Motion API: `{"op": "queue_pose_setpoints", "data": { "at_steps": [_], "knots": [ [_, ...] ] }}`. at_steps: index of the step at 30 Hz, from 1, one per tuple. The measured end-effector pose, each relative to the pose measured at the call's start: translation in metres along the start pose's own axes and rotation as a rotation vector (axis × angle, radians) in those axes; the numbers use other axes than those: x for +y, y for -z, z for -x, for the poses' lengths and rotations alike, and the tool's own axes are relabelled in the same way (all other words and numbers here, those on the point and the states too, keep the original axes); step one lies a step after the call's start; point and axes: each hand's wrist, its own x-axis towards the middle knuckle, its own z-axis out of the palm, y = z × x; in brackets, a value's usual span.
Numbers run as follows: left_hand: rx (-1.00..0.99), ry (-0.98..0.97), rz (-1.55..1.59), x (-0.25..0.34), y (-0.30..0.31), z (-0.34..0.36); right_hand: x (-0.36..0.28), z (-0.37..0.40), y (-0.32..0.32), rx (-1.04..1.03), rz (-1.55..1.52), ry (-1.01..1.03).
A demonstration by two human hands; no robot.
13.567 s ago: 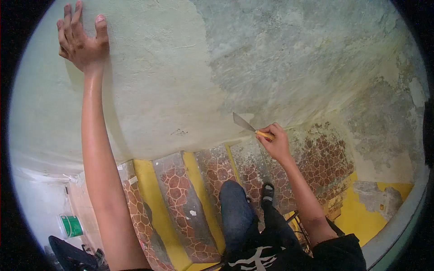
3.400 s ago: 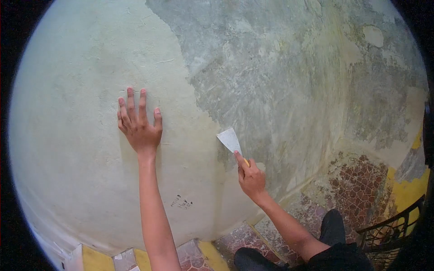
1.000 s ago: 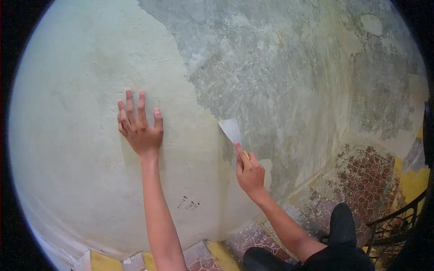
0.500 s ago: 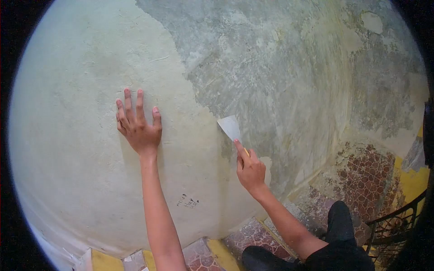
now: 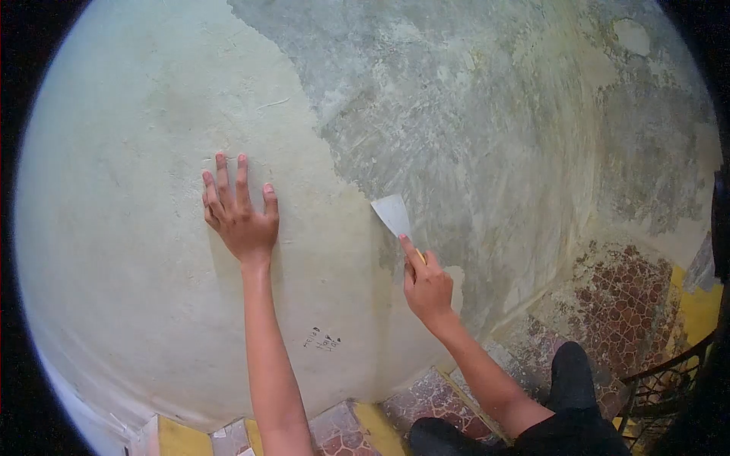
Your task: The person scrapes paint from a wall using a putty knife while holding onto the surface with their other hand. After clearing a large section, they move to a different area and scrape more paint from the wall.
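Observation:
My left hand [image 5: 245, 224] lies against the pale coated wall [image 5: 152, 289] with its fingers spread, holding nothing. Farther right, my right hand [image 5: 428, 287] grips a scraper [image 5: 393, 215] by its yellow handle, the index finger stretched along it towards the blade. The wide metal blade points up and left and rests at the ragged edge between the pale coating and the bare grey wall [image 5: 471, 152]. Part of the handle is hidden inside my fingers.
Stairs with yellow edges [image 5: 182, 438] and reddish patterned tiles run along the bottom. Flakes of debris lie on the tiled landing [image 5: 623, 296]. A dark metal railing [image 5: 669, 380] stands at the lower right. Small handwriting [image 5: 323, 340] marks the wall.
The wall, both hands and the scraper appear shifted slightly right in the view. The scraper blade stays by the edge of the coating, and my left hand keeps its place on the wall.

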Motion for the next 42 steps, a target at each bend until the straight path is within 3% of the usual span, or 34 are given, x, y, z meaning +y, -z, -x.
{"op": "queue_pose_setpoints", "data": {
  "at_steps": [14,20,26,32,35,37,42],
  "knots": [
    [0.004,-0.011,-0.014,-0.001,-0.002,-0.001,-0.011,-0.016,0.005,0.011,0.025,-0.015],
    [-0.012,-0.007,-0.008,-0.001,-0.001,-0.001,-0.001,-0.003,0.029,-0.132,0.059,-0.025],
    [-0.001,-0.050,-0.003,-0.002,0.000,0.001,-0.001,0.006,0.014,-0.027,0.061,-0.019],
    [-0.026,-0.046,-0.004,0.001,0.002,0.004,-0.002,0.010,0.015,-0.071,0.025,-0.076],
    [-0.027,-0.046,-0.044,0.001,0.000,0.003,0.004,0.027,0.008,-0.018,0.028,0.019],
    [-0.031,-0.044,-0.029,-0.001,0.000,0.005,0.018,0.046,0.019,-0.161,-0.068,-0.020],
    [-0.093,-0.013,0.022,0.008,0.000,0.045,0.070,0.086,0.076,-0.433,0.018,-0.059]
  ]
}}
